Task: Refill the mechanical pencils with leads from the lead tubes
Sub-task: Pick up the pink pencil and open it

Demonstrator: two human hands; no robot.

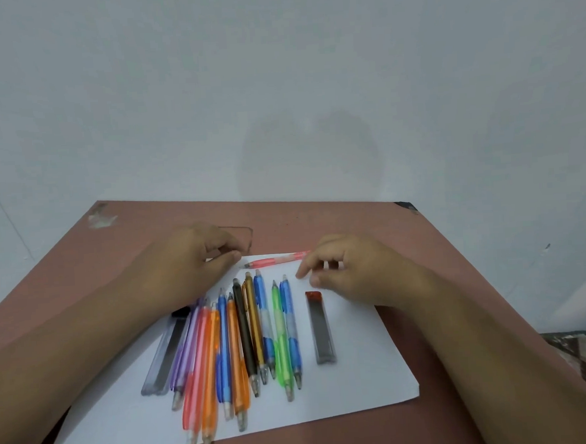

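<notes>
Pinkish-brown tabletop point(406, 245) stood against a plain pale wall point(275, 68); a white paper sheet point(363, 382) lay on it as the work area.

Pencils: a row of mechanical pencils lay side by side on the sheet, roughly parallel. From my left: purple pencil point(184, 348), pink pencil point(194, 375), orange pencil point(210, 374), a blue pencil point(223, 346), a second orange pencil point(237, 362), black pencil point(245, 331), amber pencil point(256, 323), a second blue pencil point(265, 319), green pencil point(281, 339), a third blue pencil point(291, 328). Several touched or overlapped at the left end of the row.

Separate from the row, a red pencil point(276, 260) lay crosswise at the far edge of the sheet, between my two hands.

Lead tubes: one lead tube with red cap point(320, 326) lay alone just right of the row; a lead tube with black cap point(166, 353) lay at the row's left edge, partly under my left forearm.

My left hand point(191, 259) rested near the red pencil's tip, fingers loosely curled; whether they held anything, I could not tell. My right hand point(349, 270) sat at the pencil's other end, fingers curled, thumb and forefinger close together near it; contact with the pencil could not be confirmed.
</notes>
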